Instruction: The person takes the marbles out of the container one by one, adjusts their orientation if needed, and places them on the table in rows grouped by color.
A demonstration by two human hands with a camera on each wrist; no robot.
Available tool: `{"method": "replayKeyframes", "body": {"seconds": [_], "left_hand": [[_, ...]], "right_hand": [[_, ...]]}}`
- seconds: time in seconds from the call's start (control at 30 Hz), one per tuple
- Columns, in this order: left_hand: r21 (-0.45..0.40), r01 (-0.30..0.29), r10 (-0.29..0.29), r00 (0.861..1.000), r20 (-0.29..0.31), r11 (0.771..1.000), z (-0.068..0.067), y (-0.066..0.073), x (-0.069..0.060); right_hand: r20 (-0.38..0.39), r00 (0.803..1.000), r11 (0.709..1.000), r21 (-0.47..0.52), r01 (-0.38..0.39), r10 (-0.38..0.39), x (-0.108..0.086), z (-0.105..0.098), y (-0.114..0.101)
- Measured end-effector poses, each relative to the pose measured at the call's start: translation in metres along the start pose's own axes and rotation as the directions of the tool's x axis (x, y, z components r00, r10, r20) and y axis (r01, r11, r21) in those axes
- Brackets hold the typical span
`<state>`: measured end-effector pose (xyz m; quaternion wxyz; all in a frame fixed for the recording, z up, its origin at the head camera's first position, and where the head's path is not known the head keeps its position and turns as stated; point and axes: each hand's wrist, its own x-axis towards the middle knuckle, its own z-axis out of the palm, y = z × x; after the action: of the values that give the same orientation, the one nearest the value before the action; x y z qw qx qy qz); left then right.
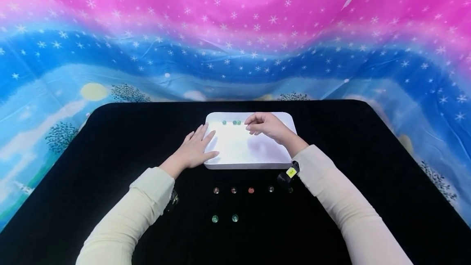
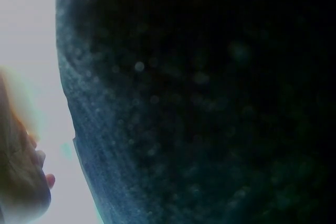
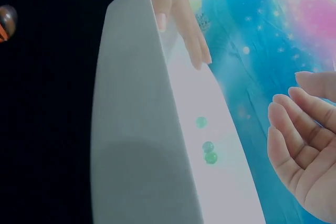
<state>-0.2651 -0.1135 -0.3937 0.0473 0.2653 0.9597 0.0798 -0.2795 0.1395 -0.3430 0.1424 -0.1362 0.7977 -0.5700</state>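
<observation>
A shallow white tray point(image 1: 235, 166) lies on the black cloth. Inside it, along the far side, are three green marbles point(image 3: 201, 123), two of them close together. My left hand point(image 1: 195, 146) rests at the tray's left rim with its fingers spread. Over the tray's right part hovers my right hand point(image 1: 268, 126), just right of the marbles. Its fingers are loosely bent in the right wrist view, and I see nothing between them and the thumb. Dark material fills most of the left wrist view, with part of a hand point(image 2: 23, 177) at its left edge.
Nearer to me on the black cloth point(image 1: 110, 146) is a row of several clear and reddish marbles point(image 1: 251, 190). Two green marbles point(image 1: 215, 218) lie closer still. Behind the table hangs a pink and blue patterned curtain point(image 1: 235, 32).
</observation>
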Motion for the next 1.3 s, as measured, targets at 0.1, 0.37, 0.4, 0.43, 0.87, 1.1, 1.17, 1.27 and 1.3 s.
{"method": "replayKeyframes", "body": {"seconds": [0.1, 0.37, 0.4, 0.43, 0.87, 1.1, 1.17, 1.27, 1.3], "left_hand": [[-0.004, -0.001, 0.001, 1.0, 0.001, 1.0, -0.001, 0.001, 0.0], [0.001, 0.008, -0.008, 1.0, 0.025, 1.0, 0.0, 0.002, 0.0], [0.003, 0.009, -0.009, 1.0, 0.025, 1.0, 0.0, 0.002, 0.0], [0.003, 0.008, -0.008, 1.0, 0.024, 1.0, 0.0, 0.001, 0.0], [0.006, 0.0, 0.0, 1.0, 0.021, 1.0, 0.0, 0.001, 0.0], [0.005, 0.0, 0.0, 1.0, 0.027, 1.0, -0.001, 0.0, 0.0], [0.007, 0.002, -0.002, 1.0, 0.025, 1.0, -0.001, -0.001, 0.0], [0.007, 0.001, -0.002, 1.0, 0.02, 1.0, 0.0, -0.001, 0.001], [0.007, 0.0, -0.001, 1.0, 0.017, 1.0, 0.0, -0.002, 0.001]], "right_hand": [[-0.017, 1.0, 1.0, -0.007, -0.013, 0.013, 0.003, -0.001, 0.0], [-0.032, 0.998, 0.999, -0.026, -0.045, 0.044, 0.014, -0.005, 0.001], [-0.035, 0.998, 0.998, -0.028, -0.049, 0.049, 0.016, -0.005, 0.002], [-0.036, 0.998, 0.998, -0.032, -0.055, 0.054, 0.018, -0.005, 0.002], [-0.05, 0.99, 0.983, -0.118, -0.14, 0.135, 0.035, -0.007, 0.006], [-0.034, 0.987, 0.973, -0.166, -0.161, 0.158, 0.048, -0.007, 0.009], [-0.029, 0.987, 0.97, -0.18, -0.162, 0.159, 0.05, -0.006, 0.008], [-0.024, 0.986, 0.966, -0.197, -0.168, 0.166, 0.053, -0.006, 0.007], [-0.023, 0.985, 0.965, -0.201, -0.171, 0.17, 0.053, -0.005, 0.007]]}}
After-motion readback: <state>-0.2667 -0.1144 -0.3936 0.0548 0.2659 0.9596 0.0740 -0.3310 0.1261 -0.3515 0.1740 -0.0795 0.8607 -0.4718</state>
